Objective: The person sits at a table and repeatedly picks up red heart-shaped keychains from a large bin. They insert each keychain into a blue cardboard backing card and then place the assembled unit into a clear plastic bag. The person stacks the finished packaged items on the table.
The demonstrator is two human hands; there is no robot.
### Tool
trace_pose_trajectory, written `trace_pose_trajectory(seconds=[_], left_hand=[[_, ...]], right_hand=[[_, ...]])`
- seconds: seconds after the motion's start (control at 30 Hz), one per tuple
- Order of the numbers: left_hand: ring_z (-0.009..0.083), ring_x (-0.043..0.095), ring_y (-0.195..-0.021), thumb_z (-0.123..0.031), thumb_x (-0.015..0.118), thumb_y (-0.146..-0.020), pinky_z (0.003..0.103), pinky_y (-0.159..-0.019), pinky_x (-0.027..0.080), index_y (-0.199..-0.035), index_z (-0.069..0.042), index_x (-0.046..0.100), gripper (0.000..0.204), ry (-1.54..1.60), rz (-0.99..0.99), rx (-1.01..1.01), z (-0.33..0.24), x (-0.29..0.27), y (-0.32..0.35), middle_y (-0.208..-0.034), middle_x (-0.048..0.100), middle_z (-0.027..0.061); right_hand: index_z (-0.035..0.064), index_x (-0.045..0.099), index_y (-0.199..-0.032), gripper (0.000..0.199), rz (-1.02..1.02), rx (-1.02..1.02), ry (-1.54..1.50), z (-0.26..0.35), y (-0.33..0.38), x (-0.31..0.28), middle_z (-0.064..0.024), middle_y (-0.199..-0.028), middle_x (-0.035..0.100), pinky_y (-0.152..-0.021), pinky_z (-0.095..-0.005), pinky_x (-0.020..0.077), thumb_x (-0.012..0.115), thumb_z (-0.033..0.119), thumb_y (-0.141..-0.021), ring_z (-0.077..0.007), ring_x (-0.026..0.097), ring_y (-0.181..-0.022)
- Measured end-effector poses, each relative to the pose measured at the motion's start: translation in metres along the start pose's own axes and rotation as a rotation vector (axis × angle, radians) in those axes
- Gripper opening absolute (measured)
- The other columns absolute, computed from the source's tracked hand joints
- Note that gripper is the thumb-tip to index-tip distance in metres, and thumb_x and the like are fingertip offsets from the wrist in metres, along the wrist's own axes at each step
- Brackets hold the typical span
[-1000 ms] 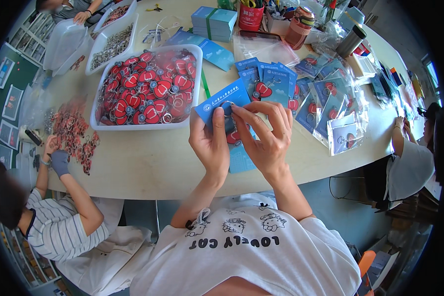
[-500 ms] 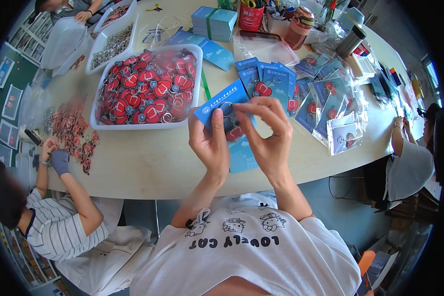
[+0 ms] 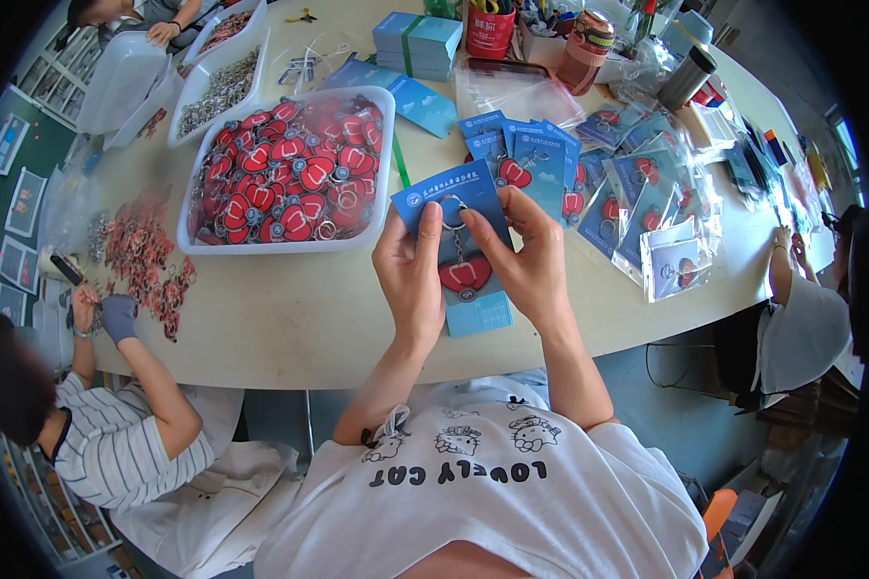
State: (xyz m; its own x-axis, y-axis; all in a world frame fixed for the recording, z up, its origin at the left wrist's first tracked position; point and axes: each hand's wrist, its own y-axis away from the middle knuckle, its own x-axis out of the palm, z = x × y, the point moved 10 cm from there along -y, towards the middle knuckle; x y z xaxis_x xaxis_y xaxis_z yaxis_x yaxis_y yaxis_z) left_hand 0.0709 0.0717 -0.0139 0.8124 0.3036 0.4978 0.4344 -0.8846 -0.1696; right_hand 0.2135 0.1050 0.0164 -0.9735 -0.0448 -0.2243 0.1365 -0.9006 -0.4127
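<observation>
You've got a blue card (image 3: pixel 454 217) pinched up between both hands, just above the near part of the table (image 3: pixel 290 318), with a red heart keychain (image 3: pixel 464 274) hanging down its face on a short chain from a ring near the card's top. Your left hand (image 3: pixel 411 280) is closed on the card's left edge, thumb pressed along the front. Your right hand (image 3: pixel 529 259) grips the right side, fingertips curled in at the ring.

Right past your left hand sits a white tray (image 3: pixel 381 145), heaped with more red heart keychains. Further out beyond it are two more white trays (image 3: pixel 224 72); one seems to hold small metal bits, hard to tell exactly. Beyond your right hand there's a spread of bagged cards (image 3: pixel 637 198), each already with a heart on it, fanned toward the table's far right edge. A stack of blue cards (image 3: pixel 417 37) lies well past the tray.

Room-wise, the bare patch is the tabletop just under and left of your left hand, running to the near curved edge. Further left, another person's gloved hand (image 3: pixel 118 317) works beside a loose pile of keychains (image 3: pixel 145 261).
</observation>
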Motion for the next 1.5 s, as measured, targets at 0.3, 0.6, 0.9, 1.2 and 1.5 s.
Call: trace_pose_trajectory(seconds=[0.3,0.6,0.9,1.2,1.5], left_hand=[[0.0104,0.056,-0.090,-0.007,0.055,-0.095,0.026,-0.078,0.045,-0.119,0.001,0.056,0.025,-0.447,0.174,0.193,0.007,-0.014,0.000,-0.098,0.061,0.0053],[0.0300,0.050,-0.111,-0.022,0.065,-0.088,0.042,-0.094,0.039,-0.116,-0.003,0.060,0.035,-1.659,0.120,0.579,-0.045,-0.051,-0.063,-0.117,0.057,0.0125],[0.0301,0.041,-0.123,-0.027,0.071,-0.081,0.046,-0.103,0.031,-0.117,-0.005,0.062,0.043,-1.746,0.212,0.412,-0.014,-0.075,-0.066,-0.127,0.052,0.0118],[0.0305,0.044,-0.118,-0.022,0.077,-0.074,0.045,-0.100,0.036,-0.128,-0.009,0.054,0.060,-1.696,0.132,0.382,-0.036,-0.086,-0.080,-0.122,0.052,0.0111],[0.0305,0.040,-0.124,-0.008,0.073,-0.073,0.045,-0.103,0.032,-0.122,-0.016,0.061,0.051,-1.758,0.412,0.492,-0.032,-0.061,-0.091,-0.131,0.049,0.0102]], right_hand=[[-0.0010,0.062,-0.087,0.020,-0.026,0.370,-0.271,-0.070,0.010,-0.027,0.0035,-0.077,0.061,-0.063,-0.0193,0.0416,0.068,0.017,-0.088,-0.0022,0.050,-0.072],[-0.0058,0.048,-0.124,0.054,-0.267,-0.151,0.898,-0.108,-0.054,-0.096,-0.0181,-0.101,0.063,-0.080,-0.0375,0.0480,0.071,0.021,-0.084,-0.0298,0.060,-0.095],[-0.0080,0.031,-0.139,0.084,-0.229,0.043,0.849,-0.179,-0.045,-0.075,-0.0360,-0.136,0.035,-0.105,-0.0489,0.0325,0.066,0.046,-0.084,-0.0481,0.038,-0.126],[-0.0067,0.033,-0.138,0.078,-0.268,-0.114,0.686,-0.171,-0.085,-0.021,-0.0315,-0.137,0.037,-0.107,-0.0463,0.0314,0.067,0.039,-0.084,-0.0442,0.036,-0.129],[0.0015,0.044,-0.132,0.046,-0.219,-0.367,0.455,-0.105,-0.074,-0.026,-0.0198,-0.135,0.046,-0.106,-0.0409,0.0354,0.060,0.010,-0.089,-0.0379,0.044,-0.125]])
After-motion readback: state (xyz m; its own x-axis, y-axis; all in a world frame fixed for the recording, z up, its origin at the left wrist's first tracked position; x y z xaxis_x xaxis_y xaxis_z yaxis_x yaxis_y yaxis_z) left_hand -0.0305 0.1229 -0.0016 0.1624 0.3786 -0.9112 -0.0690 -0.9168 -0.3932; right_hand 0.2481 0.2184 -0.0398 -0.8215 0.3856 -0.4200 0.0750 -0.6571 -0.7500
